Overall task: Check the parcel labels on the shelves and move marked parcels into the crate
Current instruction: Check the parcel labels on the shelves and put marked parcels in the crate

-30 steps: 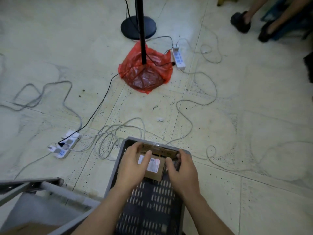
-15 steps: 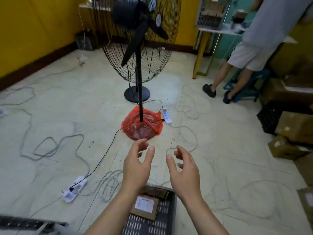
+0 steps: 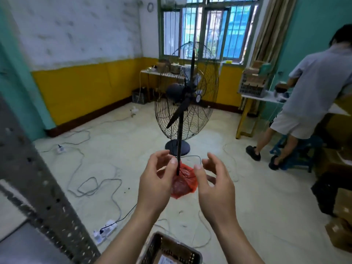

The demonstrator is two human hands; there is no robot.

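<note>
A grey plastic crate point(image 3: 196, 253) shows at the bottom edge, on the floor, with a brown cardboard parcel point(image 3: 163, 259) bearing a white label inside it. My left hand point(image 3: 155, 184) and my right hand point(image 3: 216, 187) are raised side by side above the crate, both empty, fingers loosely bent and apart. A grey perforated metal shelf post point(image 3: 38, 178) runs down the left side. More cardboard parcels point(image 3: 341, 233) lie on the floor at the right edge.
A black pedestal fan point(image 3: 185, 103) stands straight ahead, a red plastic bag point(image 3: 182, 184) at its pole. Cables and power strips point(image 3: 104, 230) trail across the floor. A person point(image 3: 312, 100) stands at a table on the right beside a blue stool point(image 3: 297, 155).
Both hands let go of the labelled parcel in the crate and rose, empty. My view tilted up from the floor to the room.
</note>
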